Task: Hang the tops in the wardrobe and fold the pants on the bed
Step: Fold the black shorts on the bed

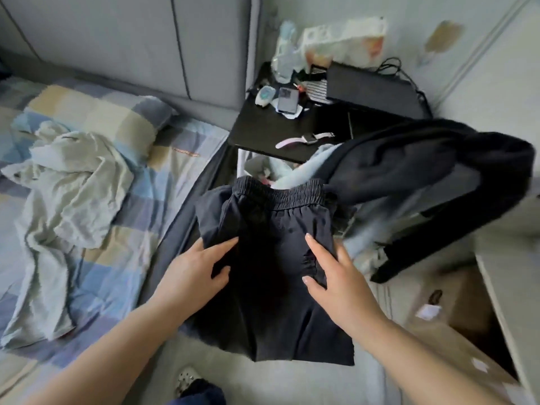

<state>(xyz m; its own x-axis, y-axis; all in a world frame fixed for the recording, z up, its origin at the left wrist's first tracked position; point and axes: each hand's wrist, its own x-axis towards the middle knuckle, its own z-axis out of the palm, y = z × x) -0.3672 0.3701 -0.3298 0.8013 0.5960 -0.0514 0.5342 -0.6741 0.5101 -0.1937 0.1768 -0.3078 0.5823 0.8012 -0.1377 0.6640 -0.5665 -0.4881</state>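
Note:
Dark navy pants (271,258) with an elastic waistband hang in front of me, beside the bed (122,258) and above the floor. My left hand (195,276) holds their left side, thumb on the front of the cloth. My right hand (336,279) grips the right side, and the fabric bunches at its thumb. A black garment (438,176) lies blurred to the right behind the pants, with pale blue cloth (309,168) under it. A crumpled light green garment (70,188) lies on the checked bed sheet near the pillow (96,109).
A black bedside table (263,133) stands behind the pants, carrying a phone (287,99), a watch (305,139), a black box (374,92) and clutter. A cardboard box (455,314) and a pale cabinet edge (502,302) sit at the right. The padded headboard (131,39) runs along the back.

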